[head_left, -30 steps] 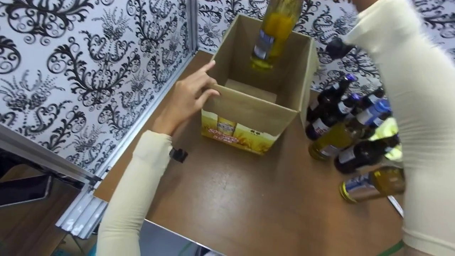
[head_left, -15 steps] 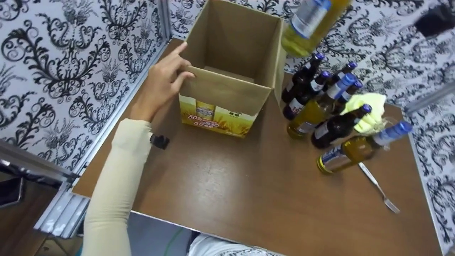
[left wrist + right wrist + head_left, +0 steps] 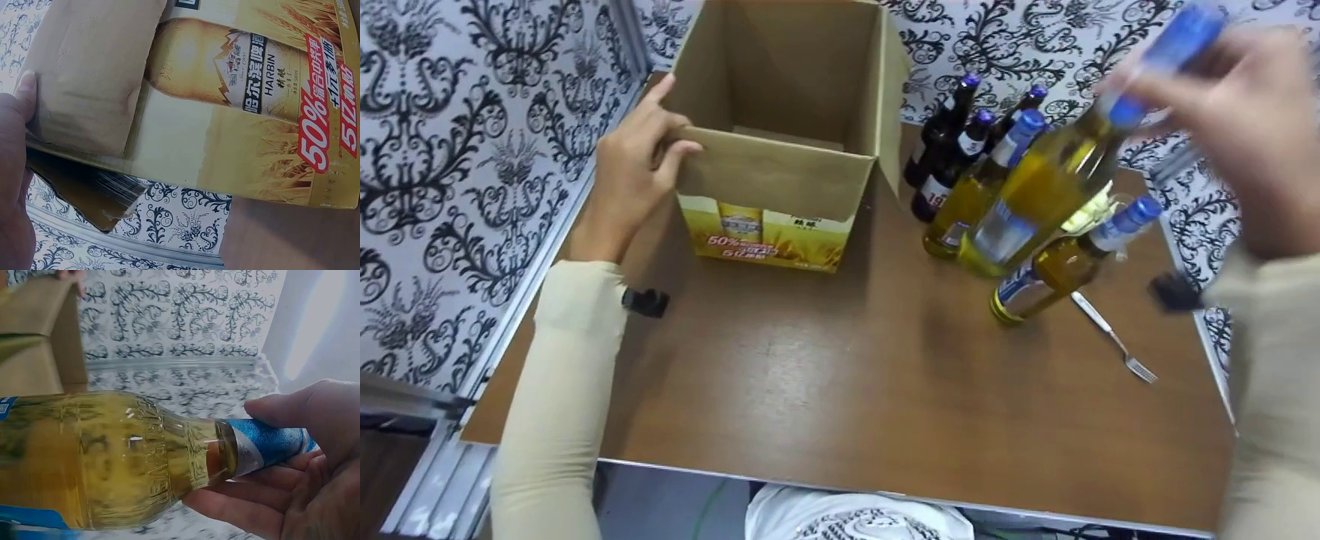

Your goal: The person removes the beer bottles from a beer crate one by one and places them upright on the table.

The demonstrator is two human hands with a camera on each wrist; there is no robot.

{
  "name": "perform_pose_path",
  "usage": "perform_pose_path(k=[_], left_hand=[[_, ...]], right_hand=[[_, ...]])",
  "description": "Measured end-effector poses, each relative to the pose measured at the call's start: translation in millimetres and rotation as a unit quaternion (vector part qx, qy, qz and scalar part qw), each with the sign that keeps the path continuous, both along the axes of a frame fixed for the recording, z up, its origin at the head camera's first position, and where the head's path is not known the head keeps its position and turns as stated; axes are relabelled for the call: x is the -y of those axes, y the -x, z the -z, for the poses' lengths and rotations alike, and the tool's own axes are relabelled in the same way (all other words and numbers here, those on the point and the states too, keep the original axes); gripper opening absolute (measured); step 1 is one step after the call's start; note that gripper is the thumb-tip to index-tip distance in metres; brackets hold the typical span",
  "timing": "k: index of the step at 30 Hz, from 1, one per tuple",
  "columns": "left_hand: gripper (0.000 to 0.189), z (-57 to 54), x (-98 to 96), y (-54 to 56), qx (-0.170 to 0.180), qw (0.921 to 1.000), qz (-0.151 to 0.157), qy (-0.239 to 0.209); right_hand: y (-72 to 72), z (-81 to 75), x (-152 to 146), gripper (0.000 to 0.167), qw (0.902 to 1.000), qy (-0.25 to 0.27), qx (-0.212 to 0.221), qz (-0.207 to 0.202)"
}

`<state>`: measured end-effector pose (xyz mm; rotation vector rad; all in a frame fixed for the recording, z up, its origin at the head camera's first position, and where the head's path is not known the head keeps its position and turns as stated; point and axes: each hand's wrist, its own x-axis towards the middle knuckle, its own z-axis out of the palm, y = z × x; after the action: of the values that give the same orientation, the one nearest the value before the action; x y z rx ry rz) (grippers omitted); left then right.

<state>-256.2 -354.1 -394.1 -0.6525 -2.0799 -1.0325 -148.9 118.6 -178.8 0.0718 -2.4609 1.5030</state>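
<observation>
My left hand pinches the near left corner of a tall open cardboard box, thumb outside the folded-in rim. In the left wrist view, the thumb presses the brown flap beside the printed beer bottle. To the right, my right hand grips a clear beer bottle by its blue foil neck. This bottle holds yellow liquid and leans, its base down and to the left. Whether the base touches the table is unclear. In the right wrist view, thumb and fingers wrap the foil.
Several dark bottles and a yellow-liquid bottle stand right of the box. Another blue-necked bottle stands nearer, by a yellow cloth. A fork lies on the brown table. Patterned walls rise behind.
My right hand has carried the bottle from over the box's opening rightward and down among the standing bottles. My left hand keeps hold of the box corner. The head view has shifted.
</observation>
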Motion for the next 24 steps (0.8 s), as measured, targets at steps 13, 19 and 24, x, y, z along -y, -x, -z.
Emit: perform_pose_path(k=[13, 19, 24], left_hand=[[0.026, 6.1, -2.7, -5.8, 0.010, 0.9995, -0.015, -0.027], [0.020, 9.4, -2.6, -6.2, 0.006, 0.9997, -0.008, -0.024], [0.019, 3.9, -4.1, -1.3, -0.015, 0.9993, -0.005, -0.034]], right_hand=[[6.9, 120.3, -22, 0.030, 0.9901, -0.129, 0.055, 0.001], [20.6, 149.3, -34, 0.027, 0.9850, -0.167, 0.030, 0.032], [34.3, 151.5, -36, 0.026, 0.9799, -0.193, -0.019, 0.047]])
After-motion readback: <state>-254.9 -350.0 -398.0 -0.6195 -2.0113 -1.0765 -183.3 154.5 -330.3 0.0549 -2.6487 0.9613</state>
